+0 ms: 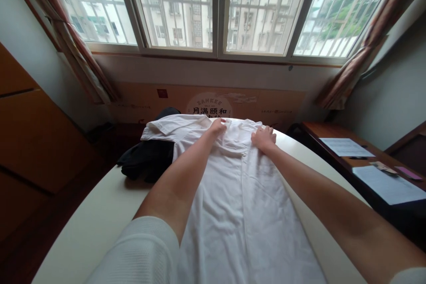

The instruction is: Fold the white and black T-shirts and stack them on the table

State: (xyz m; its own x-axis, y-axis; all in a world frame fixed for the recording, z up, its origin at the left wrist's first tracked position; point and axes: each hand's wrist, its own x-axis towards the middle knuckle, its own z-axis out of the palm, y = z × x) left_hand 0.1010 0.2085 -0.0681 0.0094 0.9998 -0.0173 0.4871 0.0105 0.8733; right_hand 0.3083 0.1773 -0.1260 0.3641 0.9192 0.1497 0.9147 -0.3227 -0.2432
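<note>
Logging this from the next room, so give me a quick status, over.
Left hand at the collar of the white shirt, right hand on the shirt beside it. Shirt spread on pale table. Black cloth beside the shirt, clear of the hands.

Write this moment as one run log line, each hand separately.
left hand: on white collared shirt | right hand: on same shirt | nearby: crumpled black cloth

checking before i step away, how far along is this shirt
Done: the white shirt lies lengthwise on the table, mostly flat. In hand: the left hand and right hand rest on its upper part. Left: creases remain below the hands, and its upper edge overlaps a black garment.
</note>
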